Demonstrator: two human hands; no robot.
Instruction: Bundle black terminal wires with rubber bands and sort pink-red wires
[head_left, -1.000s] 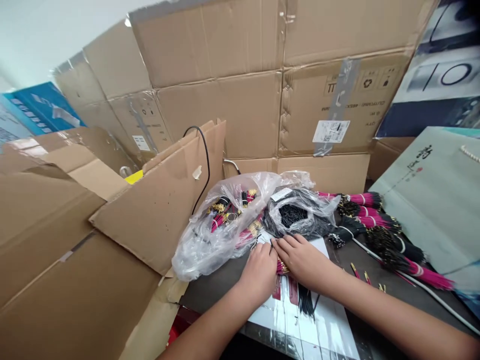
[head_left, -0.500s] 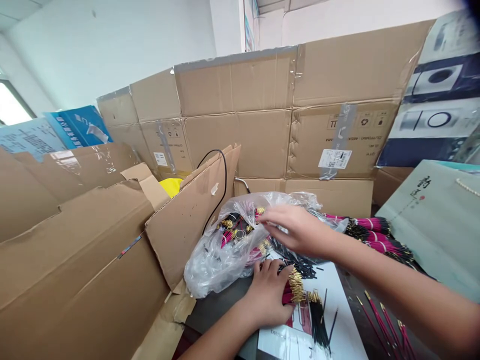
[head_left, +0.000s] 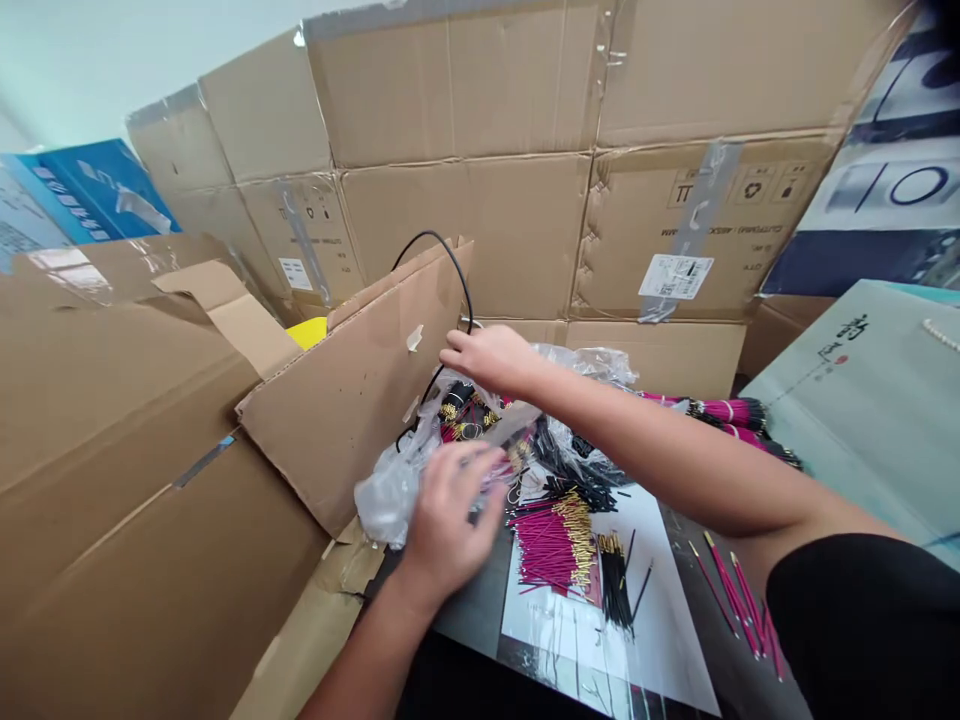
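My right hand is raised behind the clear plastic bag, beside a black cable. Its fingers are curled together in a pinch; what they hold, if anything, is hidden. My left hand is at the bag's front edge, its fingers smeared by motion. Inside the open bag are tied bundles of small black and magenta sticks with gold tips. In front lies a loose pile of magenta gold-tipped sticks on a white sheet. Beside it is a smaller group of black ones.
A cardboard flap and open carton stand at the left. A tall cardboard wall closes off the back. Several magenta sticks lie at the right, near a pale green paper bag. Tied magenta bundles lie behind.
My left hand has left the magenta pile and moved left to the bag. My right hand has moved up and left towards the cable. The view has tilted down.
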